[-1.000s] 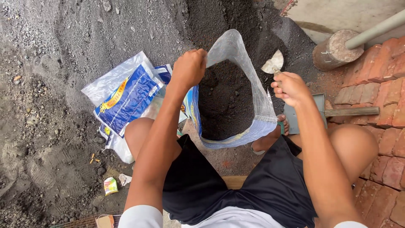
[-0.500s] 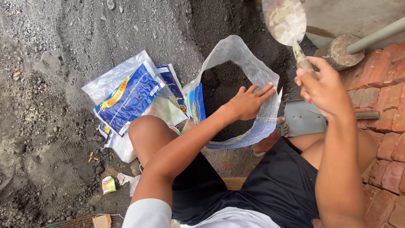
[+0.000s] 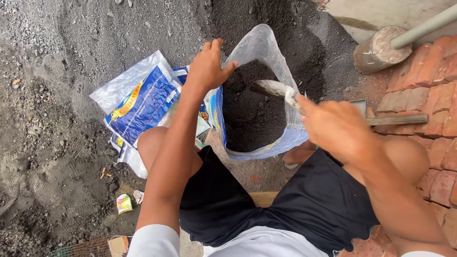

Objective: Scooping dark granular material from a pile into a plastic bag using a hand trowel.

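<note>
— Where does the trowel (image 3: 272,88) sit?

— In the right hand (image 3: 335,127), grip pressed around its handle — blade lying leftward over the open mouth of the clear plastic bag (image 3: 266,52), long axis pointing into the dark soil (image 3: 250,114) inside.

— And the left hand (image 3: 208,66)?

— Nearer the bag's left rim, fingers spread, thumb just touching the plastic — holding nothing. Empty blue bags (image 3: 143,102) lie beside it on the ground.

Left arm: stretched forward from the shoulder, elbow nearly straight.
Left hand (image 3: 208,66): held open, fingers spread and raised, thumb pointed right.
Right arm: bent, forearm angled forward and inward.
Right hand (image 3: 335,127): closed in a fist, knuckles turned up, slightly blurred.
</note>
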